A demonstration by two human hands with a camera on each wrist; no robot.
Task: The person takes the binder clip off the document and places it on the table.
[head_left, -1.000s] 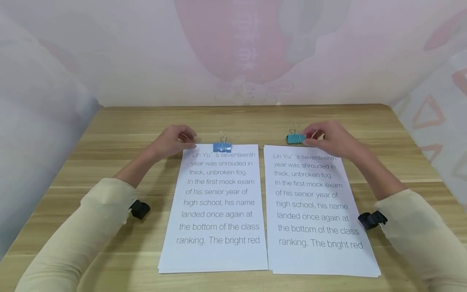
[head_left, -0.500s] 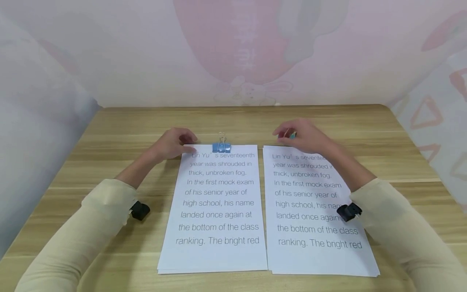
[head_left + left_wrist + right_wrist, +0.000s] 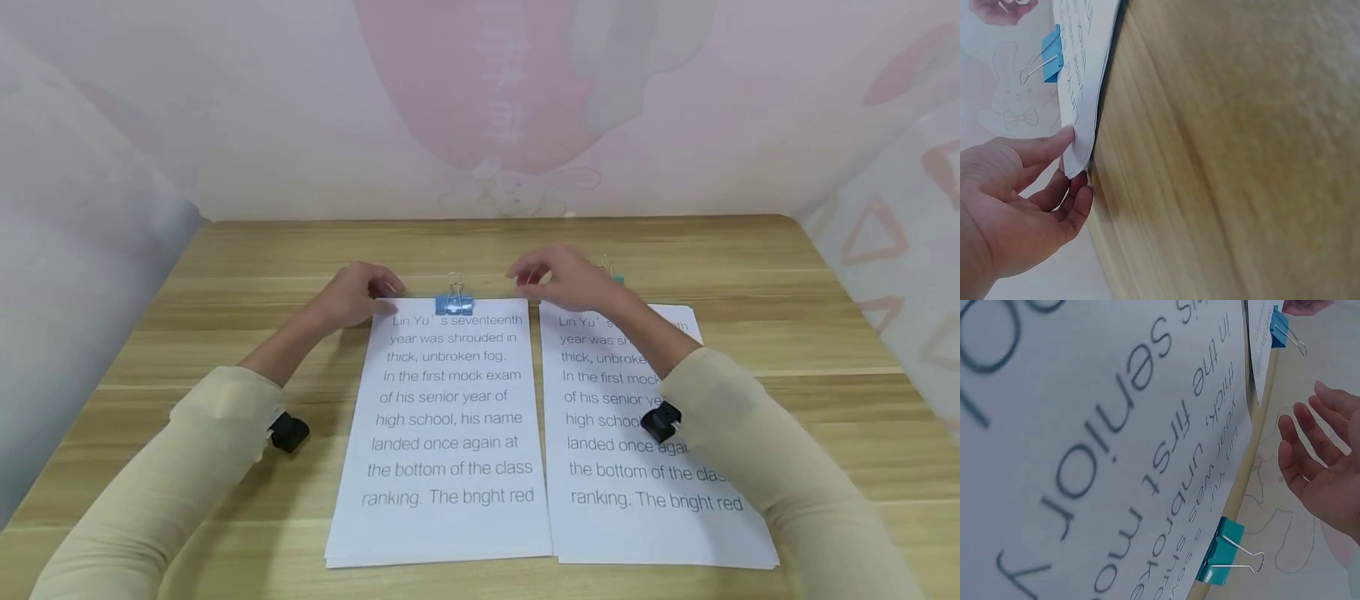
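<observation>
Looking down, I see my left hand (image 3: 352,296) holding the top left corner of the left paper stack (image 3: 446,433); its thumb and fingers pinch that corner. A blue clip (image 3: 454,303) sits on the top edge of this stack. My right hand (image 3: 562,279) hangs above the top of the right paper stack (image 3: 637,483), fingers loose and spread, holding nothing. A teal clip (image 3: 1221,550) sits on that stack's top edge. Both stacks lie side by side on the wooden table (image 3: 825,333).
</observation>
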